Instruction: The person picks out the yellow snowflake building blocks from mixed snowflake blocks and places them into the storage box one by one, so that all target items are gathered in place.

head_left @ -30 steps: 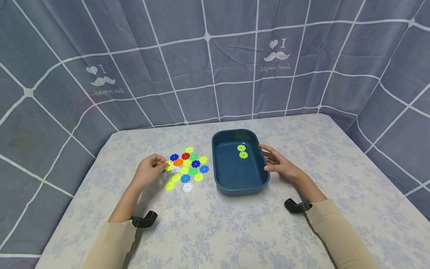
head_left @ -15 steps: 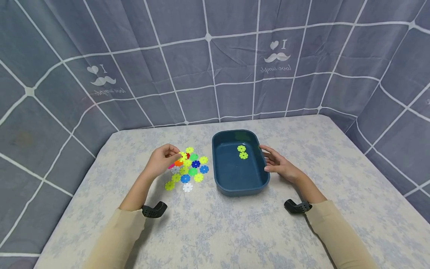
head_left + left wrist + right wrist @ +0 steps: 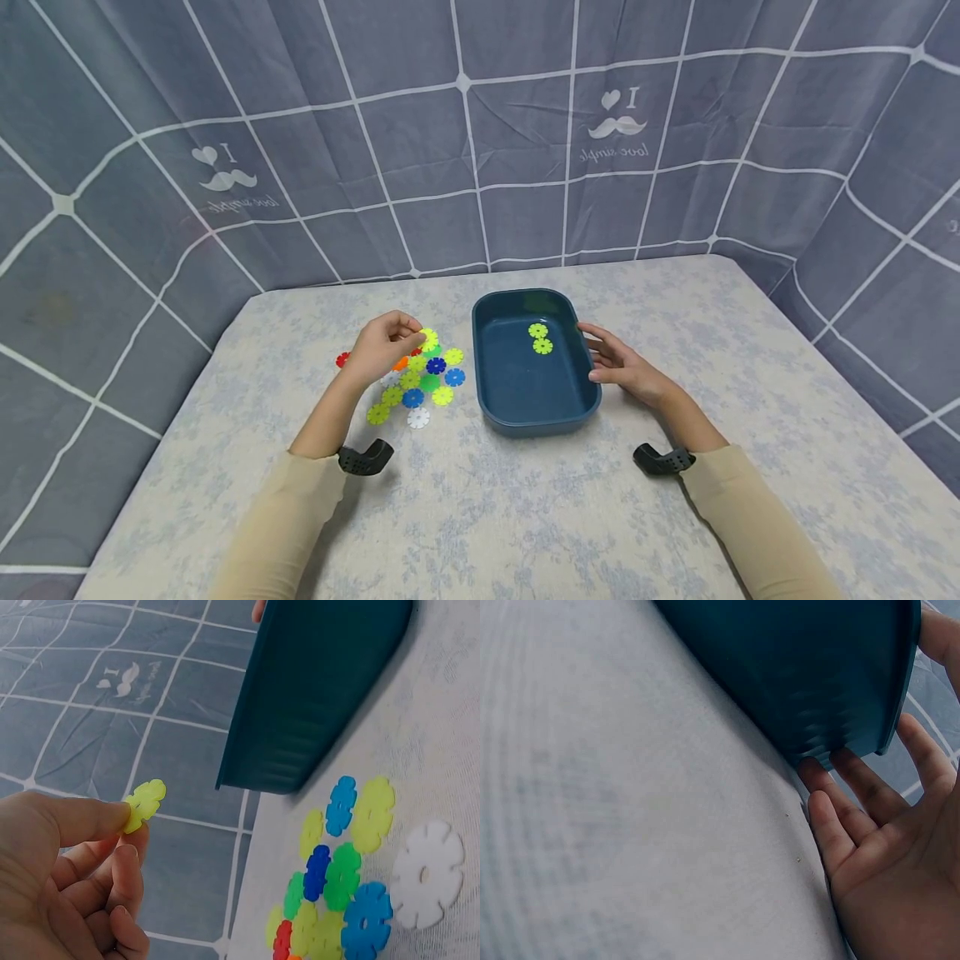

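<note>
My left hand pinches a yellow-green snowflake disc between thumb and forefinger, raised over the far part of a loose group of notched discs. Among these lie a white disc, a light blue disc, a dark blue disc and several yellow-green ones. My right hand touches the right side of a dark blue plastic bin. In the right wrist view its spread fingers rest against the bin's outer wall. Two yellow-green discs lie inside the bin.
A patterned pale cloth covers the table. Left of my left hand lies a red disc. A grey curtain with white lines hangs behind the table and at both sides.
My left hand has moved right and away from me with the yellow-green disc, across the group. A red disc has come into sight left of it. The right hand and bin stay put.
</note>
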Motion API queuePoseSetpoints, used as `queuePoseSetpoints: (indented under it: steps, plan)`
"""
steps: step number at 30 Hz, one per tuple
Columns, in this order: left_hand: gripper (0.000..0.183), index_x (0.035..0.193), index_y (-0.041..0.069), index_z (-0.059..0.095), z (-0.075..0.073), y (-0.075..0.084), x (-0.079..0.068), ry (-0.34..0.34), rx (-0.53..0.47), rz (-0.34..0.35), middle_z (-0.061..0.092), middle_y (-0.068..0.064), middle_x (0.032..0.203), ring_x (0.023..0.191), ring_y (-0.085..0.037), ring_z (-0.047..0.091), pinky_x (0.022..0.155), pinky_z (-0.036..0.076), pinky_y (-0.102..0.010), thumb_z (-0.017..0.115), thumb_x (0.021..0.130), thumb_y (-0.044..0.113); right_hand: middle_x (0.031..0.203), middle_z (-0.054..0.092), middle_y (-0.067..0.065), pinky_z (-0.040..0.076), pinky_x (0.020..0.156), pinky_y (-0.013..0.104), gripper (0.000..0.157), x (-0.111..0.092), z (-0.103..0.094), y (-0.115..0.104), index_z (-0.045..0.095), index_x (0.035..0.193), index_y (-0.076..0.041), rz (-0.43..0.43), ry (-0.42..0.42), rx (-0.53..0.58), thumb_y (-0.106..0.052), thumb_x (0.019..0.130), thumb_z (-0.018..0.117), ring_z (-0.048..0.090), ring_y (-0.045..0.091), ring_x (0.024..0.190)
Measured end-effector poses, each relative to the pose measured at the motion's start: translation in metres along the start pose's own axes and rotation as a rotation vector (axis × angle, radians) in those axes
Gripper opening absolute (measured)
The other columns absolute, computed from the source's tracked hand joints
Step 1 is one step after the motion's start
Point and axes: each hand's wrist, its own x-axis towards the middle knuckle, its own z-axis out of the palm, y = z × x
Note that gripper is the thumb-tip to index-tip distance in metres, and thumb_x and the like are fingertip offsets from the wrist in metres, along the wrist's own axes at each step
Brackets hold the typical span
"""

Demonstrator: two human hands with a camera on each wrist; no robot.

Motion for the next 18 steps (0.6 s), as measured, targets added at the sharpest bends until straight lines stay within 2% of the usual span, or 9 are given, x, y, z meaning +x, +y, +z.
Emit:
queuePoseSetpoints:
  steps: [2, 8, 13, 18]
  plan:
    - [0.017, 0.105, -0.001, 0.06, 0.001, 0.002, 0.001, 0.001, 0.006, 0.002, 0.065, -0.014, 0.091, 0.081, -0.038, 0.058, 0.066, 0.047, -0.033, 0.063, 0.096, 0.013, 0.158, 0.009, 0.028, 0.043, 0.096, 0.027, 0.084, 0.0, 0.0, 0.0, 0.01, 0.157, -0.008, 0.003, 0.003, -0.005, -0.011, 0.092, 0.064, 0.021, 0.049, 0.139]
    - [0.017, 0.105, -0.001, 0.06, 0.007, 0.008, 0.005, -0.011, -0.022, 0.016, 0.064, -0.021, 0.096, 0.083, -0.042, 0.057, 0.07, 0.048, -0.04, 0.063, 0.095, 0.012, 0.157, 0.01, 0.028, 0.042, 0.097, 0.028, 0.083, 0.0, 0.001, 0.0, 0.01, 0.157, -0.009, 0.004, 0.012, -0.018, -0.01, 0.092, 0.063, 0.022, 0.049, 0.139]
    - [0.017, 0.105, 0.0, 0.06, 0.011, 0.009, 0.008, -0.016, -0.009, 0.028, 0.064, -0.014, 0.093, 0.08, -0.037, 0.056, 0.067, 0.046, -0.033, 0.063, 0.095, 0.013, 0.157, 0.01, 0.027, 0.043, 0.096, 0.027, 0.084, 0.001, 0.0, 0.001, 0.01, 0.157, -0.008, 0.004, 0.011, -0.004, -0.01, 0.092, 0.063, 0.022, 0.049, 0.139]
    - [0.017, 0.104, 0.001, 0.061, 0.016, 0.012, 0.01, -0.012, -0.007, 0.026, 0.064, -0.013, 0.092, 0.079, -0.034, 0.055, 0.066, 0.045, -0.032, 0.064, 0.095, 0.015, 0.157, 0.01, 0.028, 0.043, 0.096, 0.026, 0.084, 0.0, 0.0, 0.001, 0.01, 0.157, -0.009, 0.003, 0.012, -0.005, -0.01, 0.092, 0.064, 0.023, 0.049, 0.139]
